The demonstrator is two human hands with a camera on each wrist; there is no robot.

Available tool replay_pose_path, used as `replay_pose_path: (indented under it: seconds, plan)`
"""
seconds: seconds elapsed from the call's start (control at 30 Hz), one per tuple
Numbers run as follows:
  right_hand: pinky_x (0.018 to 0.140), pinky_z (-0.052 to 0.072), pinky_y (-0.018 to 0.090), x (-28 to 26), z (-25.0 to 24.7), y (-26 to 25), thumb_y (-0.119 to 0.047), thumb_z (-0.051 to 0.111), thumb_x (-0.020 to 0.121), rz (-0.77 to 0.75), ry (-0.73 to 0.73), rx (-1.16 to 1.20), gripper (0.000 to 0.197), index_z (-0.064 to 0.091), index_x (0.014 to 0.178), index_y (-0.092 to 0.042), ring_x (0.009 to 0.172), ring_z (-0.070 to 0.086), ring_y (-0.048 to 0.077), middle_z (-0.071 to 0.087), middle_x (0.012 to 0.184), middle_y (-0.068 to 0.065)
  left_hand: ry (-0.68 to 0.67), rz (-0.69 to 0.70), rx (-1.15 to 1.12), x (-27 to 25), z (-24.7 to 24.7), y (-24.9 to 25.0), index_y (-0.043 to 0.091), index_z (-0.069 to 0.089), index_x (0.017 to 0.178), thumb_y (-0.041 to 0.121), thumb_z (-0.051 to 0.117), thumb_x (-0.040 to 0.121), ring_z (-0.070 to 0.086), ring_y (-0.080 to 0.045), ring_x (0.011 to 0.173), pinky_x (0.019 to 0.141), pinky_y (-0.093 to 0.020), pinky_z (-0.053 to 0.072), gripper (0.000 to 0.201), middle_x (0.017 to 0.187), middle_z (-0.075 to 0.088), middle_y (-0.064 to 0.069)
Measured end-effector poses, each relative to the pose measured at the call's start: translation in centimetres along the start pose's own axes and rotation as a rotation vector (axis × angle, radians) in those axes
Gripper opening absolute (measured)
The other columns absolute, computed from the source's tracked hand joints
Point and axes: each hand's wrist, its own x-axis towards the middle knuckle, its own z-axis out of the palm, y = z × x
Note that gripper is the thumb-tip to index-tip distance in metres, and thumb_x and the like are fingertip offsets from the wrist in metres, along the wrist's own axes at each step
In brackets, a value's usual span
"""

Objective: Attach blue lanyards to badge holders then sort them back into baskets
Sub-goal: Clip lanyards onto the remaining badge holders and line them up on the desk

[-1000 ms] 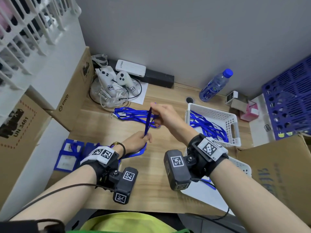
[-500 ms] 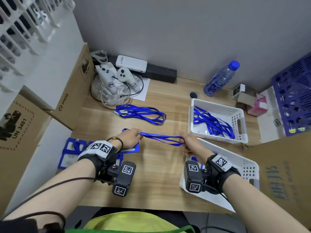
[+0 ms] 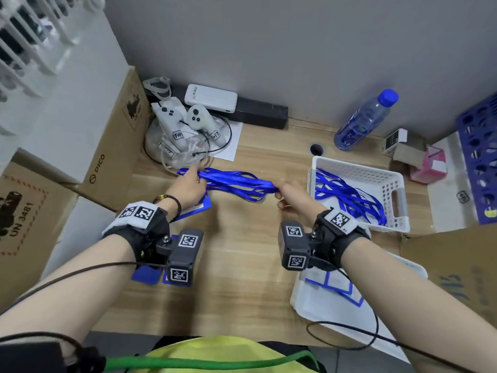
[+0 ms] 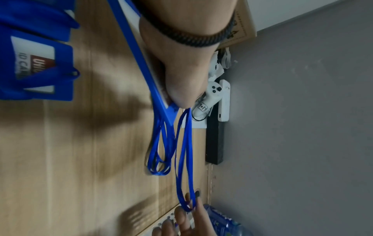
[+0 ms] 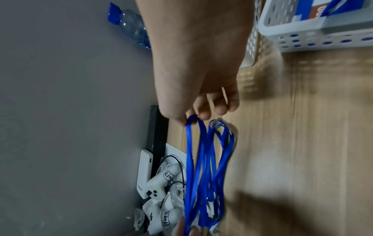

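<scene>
L hand and R hand hold one blue lanyard stretched btwn them, just above the wooden desk. L hand grips the lanyard's left end, fingers curled round it; a blue badge holder sits under that hand, w/ its edge showing along the palm in the left wrist view. R hand pinches the loop at the right end btwn thumb and forefinger; other fingers curl loosely beside it. Strap runs roughly level from hand to hand.

A loose bundle of lanyards lies on the desk right below the held strap, btwn both hands; can't tell exactly where strap and bundle separate.

White basket just right of R hand has more blue lanyards inside. A 2nd white basket, nearer the person, sits under the R forearm w/ a badge holder in it. More badge holders lie on the desk beneath the L wrist.

Rear of desk: white controllers left, water bottle right.
</scene>
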Motion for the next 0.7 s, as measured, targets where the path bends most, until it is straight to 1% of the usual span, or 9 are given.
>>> replay_pose_path:
  seconds: [0.1, 0.17, 0.27, 0.33, 0.43, 0.53, 0.6, 0.63, 0.7]
  plan:
    - [0.047, 0.037, 0.021, 0.5, -0.4, 0.0, -0.025, 0.039, 0.097, 0.063, 0.073, 0.054, 0.024, 0.037, 0.121, -0.028, 0.051, 0.040, 0.013, 0.047, 0.078, 0.000, -0.057, -0.071, -0.128, 0.5, 0.6, -0.6, 0.013, 0.011, 0.150, 0.017, 0.037, 0.099, 0.053, -0.025, 0.056, 0.058, -0.031, 0.041, 0.057, 0.063, 0.057, -0.009]
    - [0.047, 0.038, 0.023, 0.5, -0.3, 0.2, -0.028, 0.039, 0.098, 0.073, 0.052, 0.066, 0.031, 0.039, 0.128, -0.021, 0.052, 0.043, 0.014, 0.051, 0.083, 0.002, -0.105, -0.075, -0.149, 0.3, 1.6, -0.9, 0.011, 0.005, 0.152, 0.015, 0.033, 0.101, 0.050, -0.023, 0.055, 0.060, -0.030, 0.039, 0.058, 0.061, 0.053, -0.007]
    - [0.049, 0.039, 0.025, -0.5, 0.2, 0.7, -0.046, 0.045, 0.096, 0.118, -0.178, 0.031, 0.045, 0.055, 0.120, -0.009, 0.054, 0.049, 0.016, 0.060, 0.084, 0.004, -0.146, -0.062, -0.161, 0.2, 3.1, -0.7, 0.010, 0.023, 0.149, 0.018, 0.030, 0.103, 0.047, -0.017, 0.056, 0.059, -0.030, 0.037, 0.046, 0.061, 0.050, -0.003]
    - [0.055, 0.044, 0.025, -1.5, 1.2, 0.6, -0.055, 0.046, 0.093, 0.089, -0.377, -0.098, 0.053, 0.060, 0.113, -0.008, 0.062, 0.055, 0.017, 0.065, 0.088, 0.003, -0.132, -0.053, -0.154, 0.2, 4.0, 0.2, 0.011, 0.034, 0.141, 0.023, 0.030, 0.104, 0.052, -0.021, 0.059, 0.062, -0.031, 0.041, 0.039, 0.063, 0.052, -0.003]
    - [0.060, 0.047, 0.023, -2.3, 2.8, 0.3, -0.037, 0.049, 0.097, -0.059, -0.518, -0.208, 0.028, 0.060, 0.097, -0.011, 0.067, 0.057, 0.016, 0.064, 0.082, -0.002, -0.152, 0.025, -0.109, -0.2, 5.5, 3.7, 0.014, 0.045, 0.128, 0.033, 0.034, 0.102, 0.060, -0.028, 0.081, 0.075, -0.034, 0.043, 0.034, 0.074, 0.058, -0.004]
    - [0.054, 0.045, 0.019, -1.9, 2.3, 0.5, -0.008, 0.045, 0.096, -0.159, -0.403, -0.262, 0.018, 0.054, 0.081, -0.010, 0.061, 0.054, 0.013, 0.058, 0.071, 0.004, -0.180, 0.146, -0.087, -0.8, 6.4, 7.5, 0.018, 0.051, 0.119, 0.040, 0.037, 0.101, 0.055, -0.021, 0.074, 0.068, -0.029, 0.040, 0.031, 0.075, 0.059, -0.001]
    - [0.053, 0.043, 0.019, -1.2, 0.6, 1.2, -0.007, 0.043, 0.096, -0.174, -0.310, -0.278, 0.016, 0.054, 0.084, -0.008, 0.060, 0.054, 0.014, 0.056, 0.074, 0.011, -0.235, 0.179, -0.182, -1.0, 6.7, 8.7, 0.018, 0.051, 0.111, 0.039, 0.040, 0.101, 0.058, -0.012, 0.064, 0.061, -0.020, 0.043, 0.026, 0.075, 0.060, 0.001]
    - [0.052, 0.043, 0.018, -0.9, -0.3, 1.8, -0.009, 0.043, 0.097, -0.173, -0.264, -0.249, 0.015, 0.056, 0.088, -0.008, 0.059, 0.054, 0.013, 0.055, 0.075, 0.010, -0.273, 0.197, -0.221, -1.0, 6.8, 9.0, 0.017, 0.051, 0.109, 0.039, 0.043, 0.100, 0.061, -0.008, 0.068, 0.063, -0.016, 0.045, 0.025, 0.080, 0.063, 0.001]
    - [0.051, 0.043, 0.017, -0.3, -2.2, 2.7, -0.013, 0.043, 0.099, -0.166, -0.150, -0.141, 0.018, 0.061, 0.102, -0.008, 0.058, 0.053, 0.012, 0.057, 0.077, 0.004, -0.380, 0.223, -0.190, -1.0, 6.8, 9.1, 0.018, 0.054, 0.110, 0.042, 0.051, 0.095, 0.062, -0.011, 0.086, 0.073, -0.022, 0.046, 0.028, 0.094, 0.065, 0.004]
